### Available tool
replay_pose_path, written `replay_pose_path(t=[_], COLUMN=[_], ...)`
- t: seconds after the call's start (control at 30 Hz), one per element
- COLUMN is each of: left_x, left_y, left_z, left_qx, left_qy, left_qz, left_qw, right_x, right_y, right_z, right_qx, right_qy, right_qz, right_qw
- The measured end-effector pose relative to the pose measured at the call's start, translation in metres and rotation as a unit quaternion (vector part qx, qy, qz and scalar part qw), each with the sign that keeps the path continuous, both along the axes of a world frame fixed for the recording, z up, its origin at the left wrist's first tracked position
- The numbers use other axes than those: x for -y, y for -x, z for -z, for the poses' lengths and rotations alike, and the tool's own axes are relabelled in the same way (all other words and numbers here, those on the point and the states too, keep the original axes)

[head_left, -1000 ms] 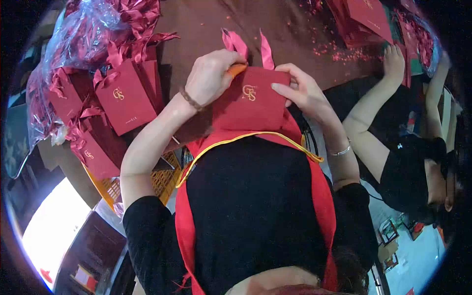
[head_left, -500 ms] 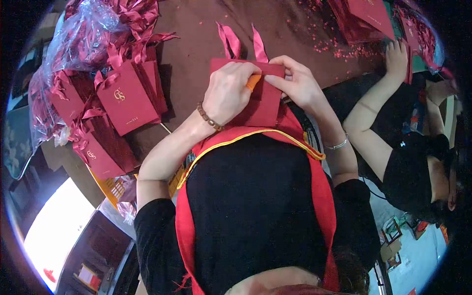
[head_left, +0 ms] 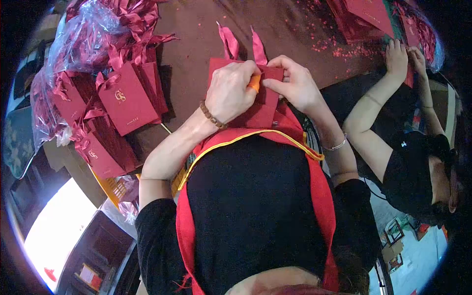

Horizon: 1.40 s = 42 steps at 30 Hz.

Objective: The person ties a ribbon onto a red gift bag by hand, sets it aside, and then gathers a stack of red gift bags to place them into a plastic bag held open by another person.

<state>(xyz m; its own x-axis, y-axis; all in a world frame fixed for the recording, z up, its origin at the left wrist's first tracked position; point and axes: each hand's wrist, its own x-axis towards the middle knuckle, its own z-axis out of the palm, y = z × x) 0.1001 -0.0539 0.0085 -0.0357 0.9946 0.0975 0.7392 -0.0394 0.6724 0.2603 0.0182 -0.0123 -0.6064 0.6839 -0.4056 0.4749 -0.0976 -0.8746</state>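
A dark red paper bag (head_left: 250,118) lies in front of my chest on the brown table, and two rose-red ribbon ends (head_left: 228,43) stick out beyond its far edge. My left hand (head_left: 232,86), with a beaded bracelet, is closed over the bag's upper left part. An orange band or wrap (head_left: 254,82) shows at its thumb side; its fingertips are partly hidden. On the upper right part, my right hand (head_left: 295,83) pinches the bag's red paper between thumb and fingers. The two hands are close together, a small gap apart.
Finished-looking red bags (head_left: 129,98) with gold lettering and ribbons stand at left, beside clear plastic wrapping (head_left: 91,29). Red scraps (head_left: 339,46) are scattered at the far right. A co-worker's hand (head_left: 396,56) is by more red bags (head_left: 366,19). A yellow basket (head_left: 110,186) sits below the table edge.
My left hand has turned slightly, and both hands have shifted a little on the bag. The co-worker's second hand has moved up beside the first.
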Motion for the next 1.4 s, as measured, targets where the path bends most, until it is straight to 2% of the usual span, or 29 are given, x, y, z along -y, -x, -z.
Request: replay_pose_path(t=[0.07,0.17,0.3,0.4,0.47,0.5,0.53,0.57,0.63,0.67,0.73,0.77,0.83,0.9,0.93,0.97,1.03,1.13,1.17,1.23,1.27,1.4], left_x=[-0.001,-0.001,0.000,0.000,0.001,0.002,0.002,0.002,-0.003,-0.004,-0.008,-0.010,-0.009,-0.006,-0.005,-0.004,-0.002,0.001,0.000,-0.001,-0.002,-0.003], left_y=[-0.001,-0.002,-0.004,-0.010,-0.010,-0.010,-0.009,-0.004,0.005,0.007,0.013,0.016,0.012,-0.001,-0.006,-0.009,-0.008,-0.005,-0.003,0.006,0.008,0.006], left_z=[0.000,0.002,0.003,0.004,0.002,0.002,0.002,-0.001,-0.001,-0.003,-0.003,0.000,0.005,0.005,0.005,0.010,0.013,-0.001,-0.003,0.000,-0.002,-0.004], left_qx=[0.004,-0.024,-0.067,-0.160,-0.176,-0.152,-0.128,-0.074,-0.051,-0.038,0.012,0.024,-0.002,-0.129,-0.179,-0.200,-0.127,0.075,0.094,0.122,0.155,0.146], left_qy=[-0.005,-0.027,-0.060,-0.136,-0.127,-0.106,-0.087,-0.052,0.019,0.008,0.051,0.068,0.049,-0.062,-0.111,-0.124,-0.141,0.009,0.042,0.032,0.081,0.061], left_qz=[0.009,0.012,0.019,0.042,0.049,0.046,0.043,0.042,0.028,0.025,0.025,0.027,0.020,0.056,0.062,0.046,0.029,-0.013,-0.005,0.026,0.015,-0.030], left_qw=[1.000,0.999,0.996,0.977,0.975,0.982,0.987,0.995,0.998,0.999,0.998,0.997,0.999,0.988,0.976,0.971,0.981,0.997,0.995,0.992,0.985,0.987], right_x=[0.001,0.002,0.005,0.005,0.004,0.002,0.003,0.005,0.008,0.008,0.009,0.010,0.009,0.008,0.008,0.008,0.009,0.011,0.011,0.008,0.008,0.011], right_y=[0.000,-0.001,0.000,0.001,-0.003,-0.004,-0.004,-0.003,0.001,0.002,0.006,0.007,0.006,0.003,0.002,0.001,0.000,-0.001,-0.001,0.000,0.000,0.002], right_z=[0.002,-0.006,-0.010,-0.015,-0.005,-0.012,-0.006,0.005,0.004,0.010,0.027,0.028,0.023,0.005,0.011,0.021,0.022,0.019,0.022,0.014,0.009,-0.009], right_qx=[-0.038,-0.036,-0.044,0.000,-0.075,-0.014,-0.015,-0.040,-0.074,-0.074,-0.178,-0.179,-0.146,-0.038,-0.038,-0.091,-0.156,-0.166,-0.156,-0.135,-0.112,-0.122], right_qy=[-0.035,-0.090,-0.068,-0.120,-0.145,-0.100,-0.101,-0.089,-0.075,-0.075,-0.036,-0.050,-0.071,-0.077,-0.077,-0.065,-0.069,-0.076,-0.067,-0.062,-0.057,-0.120], right_qz=[-0.003,-0.030,-0.024,-0.043,-0.036,-0.054,-0.055,-0.036,-0.004,-0.006,0.035,0.039,0.032,-0.001,-0.002,0.014,0.040,0.050,0.043,0.023,0.004,-0.032], right_qw=[0.999,0.995,0.996,0.992,0.986,0.993,0.993,0.995,0.994,0.994,0.983,0.982,0.986,0.996,0.996,0.994,0.985,0.982,0.985,0.989,0.992,0.985])
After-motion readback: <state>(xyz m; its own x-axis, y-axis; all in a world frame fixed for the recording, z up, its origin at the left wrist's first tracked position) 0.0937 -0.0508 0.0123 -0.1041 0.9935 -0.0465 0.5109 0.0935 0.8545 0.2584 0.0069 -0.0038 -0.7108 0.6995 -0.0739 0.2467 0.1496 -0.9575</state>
